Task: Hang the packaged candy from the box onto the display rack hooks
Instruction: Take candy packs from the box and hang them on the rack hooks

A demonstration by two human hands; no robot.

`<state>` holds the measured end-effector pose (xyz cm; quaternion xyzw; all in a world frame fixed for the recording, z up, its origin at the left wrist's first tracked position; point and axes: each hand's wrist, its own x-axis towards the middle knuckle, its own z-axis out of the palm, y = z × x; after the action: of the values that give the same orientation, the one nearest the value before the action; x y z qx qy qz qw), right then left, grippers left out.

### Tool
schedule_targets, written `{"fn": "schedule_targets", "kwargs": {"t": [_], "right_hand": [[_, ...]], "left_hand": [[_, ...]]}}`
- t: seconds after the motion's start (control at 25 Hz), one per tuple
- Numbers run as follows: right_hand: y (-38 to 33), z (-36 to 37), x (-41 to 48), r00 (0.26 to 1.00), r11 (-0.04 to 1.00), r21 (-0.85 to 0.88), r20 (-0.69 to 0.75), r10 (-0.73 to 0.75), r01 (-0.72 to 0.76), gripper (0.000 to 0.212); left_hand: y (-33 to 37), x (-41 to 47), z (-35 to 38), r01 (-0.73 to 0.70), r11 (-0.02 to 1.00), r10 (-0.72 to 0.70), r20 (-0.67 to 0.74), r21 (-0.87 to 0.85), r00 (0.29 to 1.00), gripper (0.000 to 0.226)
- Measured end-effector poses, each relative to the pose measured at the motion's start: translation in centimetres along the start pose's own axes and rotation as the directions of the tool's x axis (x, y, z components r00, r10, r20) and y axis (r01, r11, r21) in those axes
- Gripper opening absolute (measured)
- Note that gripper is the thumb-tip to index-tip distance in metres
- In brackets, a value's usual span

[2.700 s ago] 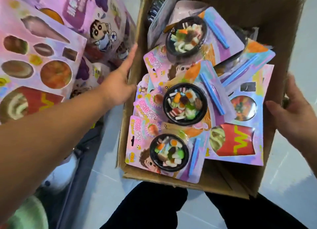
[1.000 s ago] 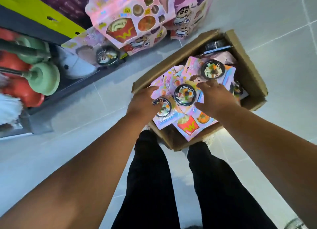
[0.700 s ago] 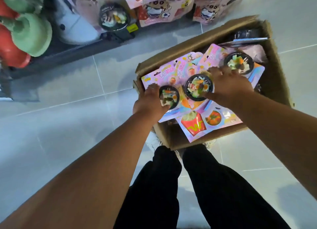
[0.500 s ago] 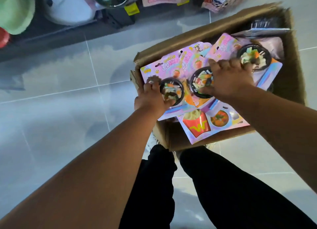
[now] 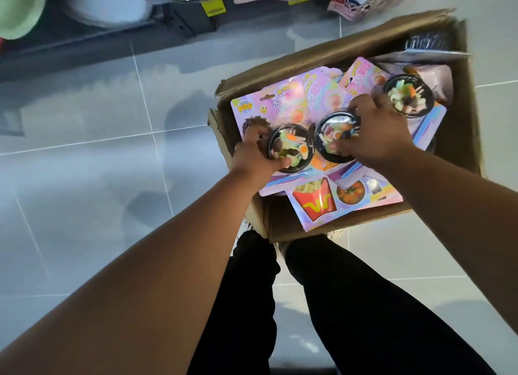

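Cardboard box (image 5: 308,59), toward its left wall: our left hand (image 5: 252,157) curls round one candy pack (image 5: 291,147) by its raised bowl, our right hand (image 5: 377,134) round the neighbouring pack (image 5: 330,134), those domes seemingly giving us purchase to lift both out.

The cardboard box (image 5: 308,63) wall stood just outside the left hand (image 5: 252,157); the opposite wall was well beyond the right hand (image 5: 375,134). Candy packs (image 5: 280,102) crowded under and ahead of both hands. Upward the way was open. Beyond the box, ahead of the fingers, stood the rack base (image 5: 185,21).
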<state>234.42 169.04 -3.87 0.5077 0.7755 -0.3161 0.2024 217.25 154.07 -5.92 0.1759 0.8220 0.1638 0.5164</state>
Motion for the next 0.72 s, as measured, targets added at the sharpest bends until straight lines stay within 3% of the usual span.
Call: {"fn": "schedule_targets", "kwargs": {"t": [0.16, 0.24, 0.44, 0.72], "right_hand": [[0.5, -1.1, -2.0, 0.999, 0.941, 0.340, -0.038, 0.016, -0.002, 0.079], [0.3, -1.9, -3.2, 0.996, 0.858, 0.510, -0.019, 0.087, -0.065, 0.087], [-1.4, -5.3, -5.2, 0.989, 0.665, 0.744, -0.035, 0.147, -0.072, 0.088], [-8.0, -14.4, -8.4, 0.987, 0.494, 0.864, -0.148, 0.068, 0.095, 0.048]], "left_hand": [[0.3, -1.5, -2.0, -0.040, 0.906, 0.006, -0.081, -0.422, 0.997, 0.097], [1.1, -2.7, -3.5, -0.044, 0.850, -0.012, -0.103, -0.525, 0.995, 0.107], [5.2, -6.7, -8.4, -0.059, 0.772, -0.014, -0.111, -0.633, 0.994, 0.067], [9.9, -13.2, -16.2, -0.194, 0.704, 0.109, -0.166, -0.683, 0.980, 0.070]]}}
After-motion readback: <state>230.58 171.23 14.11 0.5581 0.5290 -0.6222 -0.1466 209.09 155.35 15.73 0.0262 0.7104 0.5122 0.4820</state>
